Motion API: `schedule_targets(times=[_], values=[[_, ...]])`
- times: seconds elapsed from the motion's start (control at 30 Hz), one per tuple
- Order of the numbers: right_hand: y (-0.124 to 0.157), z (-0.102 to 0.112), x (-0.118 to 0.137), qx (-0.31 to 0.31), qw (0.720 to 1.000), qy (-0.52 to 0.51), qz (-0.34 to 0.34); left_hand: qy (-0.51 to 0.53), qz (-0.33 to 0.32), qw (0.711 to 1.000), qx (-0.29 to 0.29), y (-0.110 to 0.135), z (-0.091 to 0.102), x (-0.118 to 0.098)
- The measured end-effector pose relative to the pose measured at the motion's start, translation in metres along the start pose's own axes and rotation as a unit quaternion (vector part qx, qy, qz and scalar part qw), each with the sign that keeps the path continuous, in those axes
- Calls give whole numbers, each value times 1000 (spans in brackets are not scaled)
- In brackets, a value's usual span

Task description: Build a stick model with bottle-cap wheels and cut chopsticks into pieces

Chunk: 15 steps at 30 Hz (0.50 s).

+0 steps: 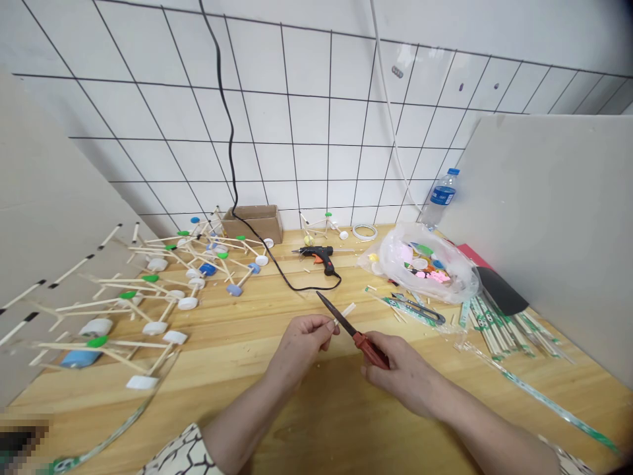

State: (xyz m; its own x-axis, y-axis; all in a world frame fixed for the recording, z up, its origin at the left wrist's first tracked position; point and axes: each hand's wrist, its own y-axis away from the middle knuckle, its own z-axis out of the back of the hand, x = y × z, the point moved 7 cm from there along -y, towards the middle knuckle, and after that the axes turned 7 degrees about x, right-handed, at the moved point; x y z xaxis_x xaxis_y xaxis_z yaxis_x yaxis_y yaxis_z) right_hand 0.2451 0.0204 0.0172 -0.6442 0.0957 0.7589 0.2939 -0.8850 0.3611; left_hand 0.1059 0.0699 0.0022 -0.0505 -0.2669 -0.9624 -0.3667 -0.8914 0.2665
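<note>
The left fingers pinch a short wooden stick as the right fingers wrap red-handled scissors above the tabletop; one slip of the pointed blades could nick the pinching fingertips.

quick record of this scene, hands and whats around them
left hand: holds wooden stick
right hand: holds red-handled cutter
nearest: glue gun, black cord
table: wood
left side: stick-and-cap models
right side: plastic bag, loose sticks
back: cardboard box, water bottle
</note>
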Motion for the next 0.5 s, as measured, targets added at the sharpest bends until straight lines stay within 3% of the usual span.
schedule_targets(times=[0.5], values=[[-10,-3,-11,27,998,-61,-7,-6,19,1000,-9,0,2,6]])
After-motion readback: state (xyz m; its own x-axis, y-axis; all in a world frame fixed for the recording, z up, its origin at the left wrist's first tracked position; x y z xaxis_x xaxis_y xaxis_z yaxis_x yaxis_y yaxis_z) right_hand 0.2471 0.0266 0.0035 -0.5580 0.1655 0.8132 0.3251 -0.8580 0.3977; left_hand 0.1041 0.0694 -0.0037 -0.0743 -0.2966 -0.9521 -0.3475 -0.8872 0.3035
